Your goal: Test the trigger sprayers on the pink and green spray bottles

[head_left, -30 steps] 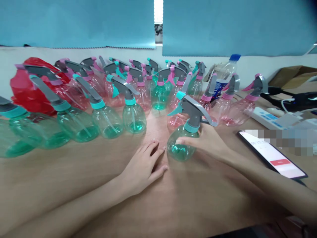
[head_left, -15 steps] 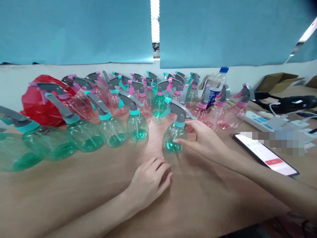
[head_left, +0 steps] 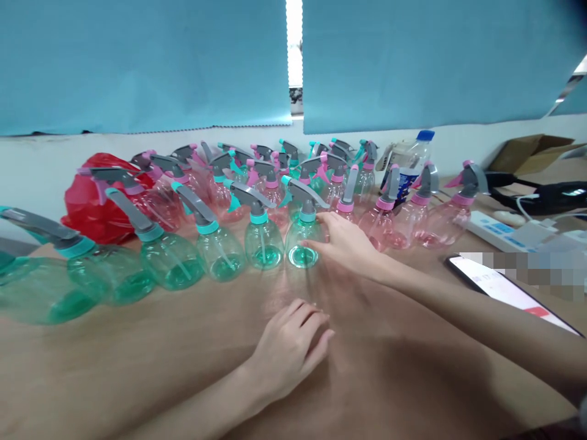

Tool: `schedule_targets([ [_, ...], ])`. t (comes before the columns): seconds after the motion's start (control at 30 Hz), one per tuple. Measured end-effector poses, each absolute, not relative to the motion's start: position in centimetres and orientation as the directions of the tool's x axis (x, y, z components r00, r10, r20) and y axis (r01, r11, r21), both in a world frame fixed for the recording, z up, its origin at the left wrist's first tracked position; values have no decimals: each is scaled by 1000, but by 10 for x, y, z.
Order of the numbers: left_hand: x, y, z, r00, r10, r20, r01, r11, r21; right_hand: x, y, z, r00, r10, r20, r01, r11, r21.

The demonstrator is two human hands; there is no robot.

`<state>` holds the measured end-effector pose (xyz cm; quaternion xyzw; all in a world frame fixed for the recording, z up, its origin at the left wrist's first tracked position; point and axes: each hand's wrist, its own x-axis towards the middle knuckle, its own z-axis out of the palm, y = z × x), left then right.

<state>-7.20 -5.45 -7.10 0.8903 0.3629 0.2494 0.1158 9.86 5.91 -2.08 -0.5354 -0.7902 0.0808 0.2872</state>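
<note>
My right hand (head_left: 346, 244) grips a green spray bottle (head_left: 302, 235) from its right side, thumb in front and fingers behind. The bottle stands upright on the table, with a grey trigger head and a turquoise collar. Just left of it is another green spray bottle (head_left: 265, 244), which closes a front row of several green ones. Nearer to me, my left hand (head_left: 293, 348) rests on the table (head_left: 220, 366), its fingers loosely curled, the thumb apart and nothing held.
Pink spray bottles (head_left: 376, 221) stand to the right, with more pink and green ones behind. A red plastic bag (head_left: 82, 205) lies at the back left. On the right are a phone (head_left: 509, 290), a power strip (head_left: 498, 231), a blue-capped bottle (head_left: 419, 150) and a cardboard box (head_left: 527, 154).
My right hand has moved the green spray bottle left and back, beside the end of the green row. My left hand stays on the table. The view has shifted slightly.
</note>
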Motion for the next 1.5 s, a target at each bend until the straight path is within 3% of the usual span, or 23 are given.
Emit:
schedule_targets([
  [0.33,-72,-53,-74,613,718,329,599,-694,399,92,59,-24,-228,910,347,780,384,-494],
  [0.53,-74,-50,-74,603,737,307,592,-671,447,130,46,-19,-193,827,527,708,490,-509],
  [0.63,-75,-47,-72,562,778,281,609,-619,496,156,41,-14,-90,810,579,735,446,-511],
  [0.8,-76,-42,-69,509,823,254,638,-558,531,163,50,-21,-47,862,505,776,350,-524],
  [1.5,-77,-28,-68,347,917,198,683,-392,617,153,81,-26,-69,909,411,888,244,-390],
])
